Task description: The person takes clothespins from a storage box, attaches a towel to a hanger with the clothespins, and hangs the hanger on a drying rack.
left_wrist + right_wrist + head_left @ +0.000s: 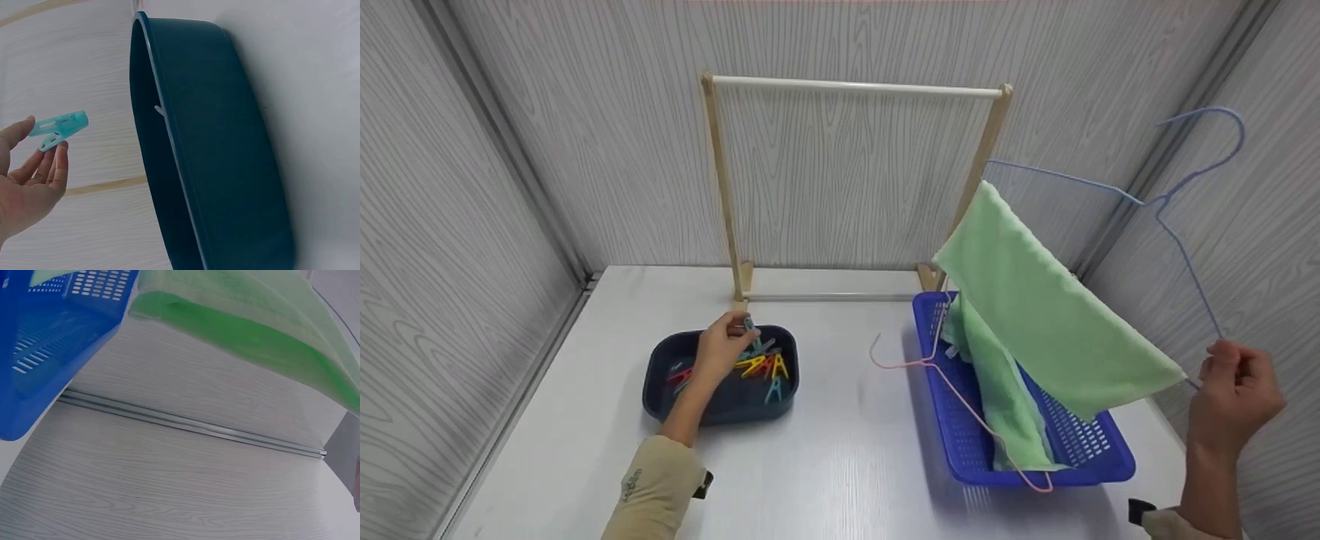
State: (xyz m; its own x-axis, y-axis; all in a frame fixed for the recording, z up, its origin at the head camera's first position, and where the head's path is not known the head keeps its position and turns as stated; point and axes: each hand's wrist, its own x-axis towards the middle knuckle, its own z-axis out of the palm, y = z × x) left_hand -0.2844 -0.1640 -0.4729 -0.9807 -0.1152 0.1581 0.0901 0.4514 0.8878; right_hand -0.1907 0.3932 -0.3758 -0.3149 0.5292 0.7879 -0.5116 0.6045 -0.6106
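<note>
Between thumb and fingertips, my left hand [723, 349] pinches a teal clothespin [64, 125] above the dark blue tub [219, 129]. Several clothespins [765, 366] in red, yellow and teal lie in that tub. My right hand [1237, 397], at the far right, grips the lower corner of a blue wire hanger [1185, 247]. A light green towel [1050, 307] hangs folded over the hanger's bottom bar, tilted, above the basket. In the right wrist view the towel [247, 337] shows at the top, while only a sliver of the hand [358, 486] appears at the edge.
A blue plastic basket [960, 442] on the right holds another green towel [1005, 390]. Across the basket's left side lies a pink wire hanger [960, 397]. Behind stands a wooden rack with a white top bar [855, 86]. Grey wood-grain panels [510, 112] enclose the table.
</note>
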